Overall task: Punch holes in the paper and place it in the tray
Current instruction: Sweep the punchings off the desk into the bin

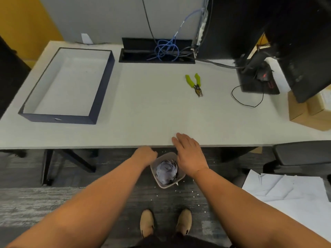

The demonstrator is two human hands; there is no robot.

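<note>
nearest, a loose stack of white paper (290, 192) lies low at the person's right, off the desk and well apart from both hands. above a small bin (167, 173) of crumpled paper, the left hand (146, 154) is curled at the desk edge (89, 146), seemingly holding nothing; the right hand (188, 153) is flat, fingers spread on the edge, empty. farther out, the green-handled hole punch (195, 84) lies ahead-right, handles pointing away, nearer the right hand. farthest left, the dark-walled tray (100, 97) sits empty. paper likely comes first, by the right hand.
</note>
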